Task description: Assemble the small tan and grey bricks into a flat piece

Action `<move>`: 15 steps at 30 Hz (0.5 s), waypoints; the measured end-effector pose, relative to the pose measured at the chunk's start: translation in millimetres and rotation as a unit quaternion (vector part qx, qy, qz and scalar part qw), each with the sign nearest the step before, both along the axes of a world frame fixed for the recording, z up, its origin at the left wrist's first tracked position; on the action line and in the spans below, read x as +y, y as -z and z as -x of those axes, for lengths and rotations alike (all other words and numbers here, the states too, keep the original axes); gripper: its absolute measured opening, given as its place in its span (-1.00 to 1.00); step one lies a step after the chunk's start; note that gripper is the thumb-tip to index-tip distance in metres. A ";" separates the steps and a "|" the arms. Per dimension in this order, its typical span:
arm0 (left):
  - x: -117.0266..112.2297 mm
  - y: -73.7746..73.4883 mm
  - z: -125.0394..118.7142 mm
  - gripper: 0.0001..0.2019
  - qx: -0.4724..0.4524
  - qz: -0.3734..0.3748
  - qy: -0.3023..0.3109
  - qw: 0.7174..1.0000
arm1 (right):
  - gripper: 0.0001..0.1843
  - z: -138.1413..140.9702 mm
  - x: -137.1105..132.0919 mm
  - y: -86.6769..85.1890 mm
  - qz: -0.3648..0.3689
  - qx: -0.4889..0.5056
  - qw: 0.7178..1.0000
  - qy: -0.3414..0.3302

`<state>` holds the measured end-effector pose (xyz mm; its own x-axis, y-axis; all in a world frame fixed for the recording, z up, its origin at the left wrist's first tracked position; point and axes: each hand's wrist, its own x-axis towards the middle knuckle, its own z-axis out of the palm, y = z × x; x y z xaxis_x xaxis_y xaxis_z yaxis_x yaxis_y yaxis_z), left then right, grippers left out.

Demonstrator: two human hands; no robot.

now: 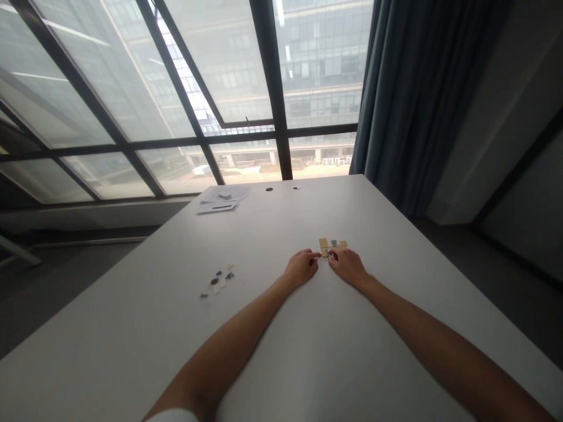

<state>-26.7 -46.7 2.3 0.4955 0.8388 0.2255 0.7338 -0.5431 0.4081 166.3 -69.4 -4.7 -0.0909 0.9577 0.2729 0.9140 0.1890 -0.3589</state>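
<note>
A small flat assembly of tan and grey pieces (332,244) lies on the white table (352,351), out in front of me. My left hand (301,267) and my right hand (348,264) both rest on the table at its near edge. Their fingertips pinch the nearest tan piece between them. The piece itself is mostly hidden by the fingers.
Several small loose dark and light pieces (219,279) lie scattered to the left. Papers with a small object on top (222,200) sit at the far left end, near two cable holes (270,189). A large window and a dark curtain (417,94) stand beyond the table.
</note>
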 end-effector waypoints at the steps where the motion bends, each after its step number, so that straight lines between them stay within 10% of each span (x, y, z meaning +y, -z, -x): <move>1: 0.4 0.1 0.1 -0.60 -0.008 0.002 0.001 1.000 | -0.82 -0.3 0.0 -0.1 -0.003 0.007 1.000 -0.001; 9: 4.1 -6.0 9.4 -0.71 -0.118 -0.011 -0.082 0.990 | -0.70 -9.0 -5.3 -6.1 -0.158 0.136 0.978 0.020; 15: 9.4 -10.5 23.2 -0.73 -0.027 -0.022 -0.196 0.980 | -0.73 5.6 -21.3 -6.0 -0.128 0.101 0.961 -0.222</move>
<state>-49.9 -37.3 12.8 0.1228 0.9512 0.2832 0.8674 -0.2416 0.4350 160.7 -90.6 1.3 -0.3964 0.7359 0.5490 0.6397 0.6503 -0.4098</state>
